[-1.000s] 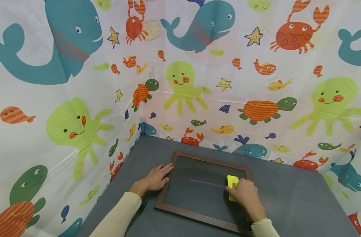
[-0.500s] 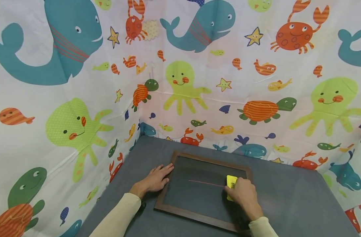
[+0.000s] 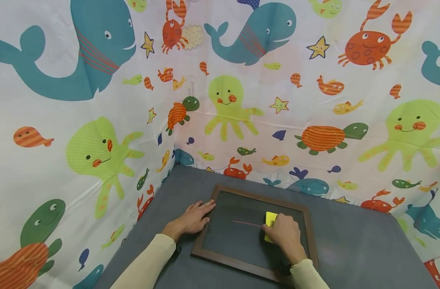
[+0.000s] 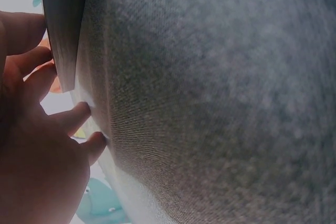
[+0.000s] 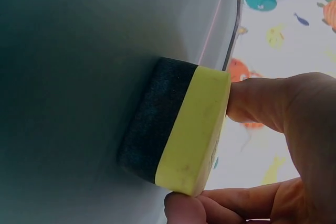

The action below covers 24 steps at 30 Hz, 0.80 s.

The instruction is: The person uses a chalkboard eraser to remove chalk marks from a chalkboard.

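Observation:
A chalkboard [image 3: 241, 241] with a brown wooden frame lies on the grey tabletop. A thin pink line [image 3: 247, 223] runs across its dark surface. My right hand [image 3: 286, 235] grips a yellow board eraser [image 3: 270, 220] at the line's right end. In the right wrist view the black felt side of the eraser [image 5: 157, 116] faces down on the board, thumb and fingers pinching the yellow body. My left hand [image 3: 194, 218] rests with fingers extended on the left edge of the frame. The left wrist view shows that hand [image 4: 47, 129] spread, some fingers at the frame and others on the tabletop.
The grey tabletop [image 3: 353, 237] extends around the board, mostly to the right. A white curtain [image 3: 191, 120] printed with sea animals hangs along the back and left sides, and also at the far right.
My right hand has slid the eraser leftward along the pink line, and the line is shorter at its right end. My left hand stays on the frame. The head view has shifted slightly.

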Each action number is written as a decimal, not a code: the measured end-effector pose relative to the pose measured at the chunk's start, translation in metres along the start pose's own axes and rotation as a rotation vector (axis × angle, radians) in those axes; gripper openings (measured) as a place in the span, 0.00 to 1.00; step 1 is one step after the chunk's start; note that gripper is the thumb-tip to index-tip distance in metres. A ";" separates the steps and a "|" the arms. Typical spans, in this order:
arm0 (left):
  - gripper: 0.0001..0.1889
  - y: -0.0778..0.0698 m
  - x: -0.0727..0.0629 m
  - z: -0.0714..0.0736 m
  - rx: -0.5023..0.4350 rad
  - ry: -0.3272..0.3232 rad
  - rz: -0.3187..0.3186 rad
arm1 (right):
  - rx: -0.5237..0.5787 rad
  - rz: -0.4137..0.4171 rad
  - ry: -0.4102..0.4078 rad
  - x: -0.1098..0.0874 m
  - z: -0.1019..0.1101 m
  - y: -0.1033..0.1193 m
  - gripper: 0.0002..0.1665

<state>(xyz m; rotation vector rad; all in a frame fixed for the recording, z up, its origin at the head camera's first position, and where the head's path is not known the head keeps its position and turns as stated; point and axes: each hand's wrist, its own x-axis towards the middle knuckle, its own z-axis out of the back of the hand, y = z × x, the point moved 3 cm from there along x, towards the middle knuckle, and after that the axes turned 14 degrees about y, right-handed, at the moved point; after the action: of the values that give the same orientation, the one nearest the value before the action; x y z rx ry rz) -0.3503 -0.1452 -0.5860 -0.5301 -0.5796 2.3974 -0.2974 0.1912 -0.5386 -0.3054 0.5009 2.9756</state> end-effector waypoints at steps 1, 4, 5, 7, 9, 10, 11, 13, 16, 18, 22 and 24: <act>0.32 0.000 0.000 0.000 -0.001 -0.001 0.002 | -0.002 0.005 0.000 0.001 -0.001 0.005 0.34; 0.32 0.001 -0.001 0.001 -0.003 0.002 0.010 | 0.003 0.019 0.009 0.005 -0.006 0.022 0.34; 0.32 0.001 -0.001 0.001 -0.001 0.001 0.009 | 0.006 0.024 0.013 0.007 -0.008 0.028 0.34; 0.32 0.001 -0.001 0.001 -0.001 0.004 0.010 | 0.014 0.034 0.019 0.009 -0.011 0.039 0.34; 0.32 0.000 -0.001 0.001 -0.001 0.001 0.008 | 0.022 0.047 0.020 0.011 -0.014 0.050 0.33; 0.32 0.000 -0.001 0.001 0.002 0.004 0.010 | 0.024 0.049 0.022 0.012 -0.016 0.055 0.33; 0.32 0.000 0.000 0.000 0.002 0.006 0.011 | 0.028 0.051 0.022 0.013 -0.017 0.060 0.33; 0.32 0.001 0.001 0.000 -0.002 0.011 0.016 | 0.032 0.054 0.023 0.014 -0.020 0.069 0.32; 0.32 0.001 0.001 -0.001 -0.003 0.012 0.021 | 0.033 0.057 0.022 0.015 -0.023 0.084 0.33; 0.32 0.002 0.001 -0.001 0.001 0.008 0.027 | 0.029 0.069 0.019 0.015 -0.025 0.094 0.34; 0.32 0.002 0.001 0.000 0.008 0.008 0.044 | 0.017 0.097 0.015 0.017 -0.032 0.113 0.33; 0.32 0.002 0.000 0.000 0.005 0.010 0.048 | 0.008 0.112 0.014 0.018 -0.035 0.122 0.33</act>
<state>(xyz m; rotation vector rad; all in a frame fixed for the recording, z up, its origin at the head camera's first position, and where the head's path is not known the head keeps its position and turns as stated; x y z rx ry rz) -0.3515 -0.1468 -0.5873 -0.5595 -0.5623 2.4395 -0.3259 0.0661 -0.5366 -0.3074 0.5487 3.0805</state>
